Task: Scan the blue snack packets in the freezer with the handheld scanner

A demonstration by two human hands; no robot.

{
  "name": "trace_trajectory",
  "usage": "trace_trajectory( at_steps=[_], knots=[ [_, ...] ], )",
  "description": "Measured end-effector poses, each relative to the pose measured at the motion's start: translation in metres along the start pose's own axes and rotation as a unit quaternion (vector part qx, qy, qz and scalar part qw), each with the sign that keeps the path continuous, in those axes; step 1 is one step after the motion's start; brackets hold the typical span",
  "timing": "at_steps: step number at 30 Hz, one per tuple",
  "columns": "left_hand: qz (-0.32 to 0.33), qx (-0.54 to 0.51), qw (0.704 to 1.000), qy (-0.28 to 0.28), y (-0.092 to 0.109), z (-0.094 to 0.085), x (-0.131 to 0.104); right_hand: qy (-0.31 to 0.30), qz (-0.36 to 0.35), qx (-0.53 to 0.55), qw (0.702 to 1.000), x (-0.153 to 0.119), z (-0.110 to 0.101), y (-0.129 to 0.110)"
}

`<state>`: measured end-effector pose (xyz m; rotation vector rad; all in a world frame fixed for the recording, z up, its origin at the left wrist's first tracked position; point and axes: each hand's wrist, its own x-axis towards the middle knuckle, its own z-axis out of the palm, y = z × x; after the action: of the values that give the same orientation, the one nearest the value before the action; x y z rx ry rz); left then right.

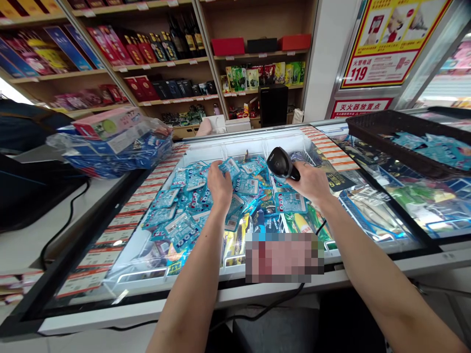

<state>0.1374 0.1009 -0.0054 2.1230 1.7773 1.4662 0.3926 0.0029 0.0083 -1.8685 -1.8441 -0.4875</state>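
Note:
My right hand (312, 182) is wrapped round the handle of a black handheld scanner (280, 163), whose head points up and to the left above the glass of a freezer. My left hand (220, 184) is over a spread of blue packets (184, 226), with its fingers close to a packet (230, 167) at its upper right. Whether those fingers grip that packet is too unclear to tell. A blue packet with a barcode (291, 202) lies just below the scanner. Under the glass show wire baskets and colourful packages.
A brown basket (415, 152) with blue packets stands at the right. Plastic-wrapped boxes (114, 142) sit at the left edge. A black cable runs along the freezer's front rim (147, 314). Stocked shelves (169, 63) stand behind.

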Motion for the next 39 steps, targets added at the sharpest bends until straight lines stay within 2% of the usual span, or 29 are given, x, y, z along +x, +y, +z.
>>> trace_trajectory(
  at_steps=[4,8,11,14,18,22,32,37,39],
  knots=[
    [-0.015,0.061,0.998,0.022,-0.008,-0.003,-0.003,0.021,0.015,0.009,1.0,0.001,-0.001,0.003],
    [0.049,0.068,0.996,0.018,0.002,-0.006,-0.009,0.031,0.02,0.008,0.999,0.001,-0.002,0.004],
    [0.087,0.069,0.993,-0.037,0.018,-0.005,-0.014,0.034,0.008,0.014,0.999,0.001,-0.001,0.004],
    [0.125,0.05,0.985,-0.11,0.035,0.003,-0.022,0.036,0.0,0.017,0.999,0.001,0.001,0.005],
    [0.205,0.009,0.946,-0.252,0.054,0.018,-0.04,0.035,0.001,0.018,0.999,0.001,0.002,0.005],
    [0.251,0.001,0.924,-0.289,0.064,0.024,-0.056,0.032,0.002,0.018,0.999,0.001,0.001,0.003],
    [0.291,-0.007,0.899,-0.326,0.067,0.026,-0.064,0.013,-0.001,0.0,1.0,0.001,0.002,0.003],
    [0.268,-0.044,0.901,-0.337,0.065,0.024,-0.061,0.008,-0.004,-0.001,1.0,0.0,0.004,0.002],
    [0.232,-0.08,0.904,-0.351,0.062,0.022,-0.057,0.01,-0.003,-0.002,1.0,0.0,0.004,0.002]
  ],
)
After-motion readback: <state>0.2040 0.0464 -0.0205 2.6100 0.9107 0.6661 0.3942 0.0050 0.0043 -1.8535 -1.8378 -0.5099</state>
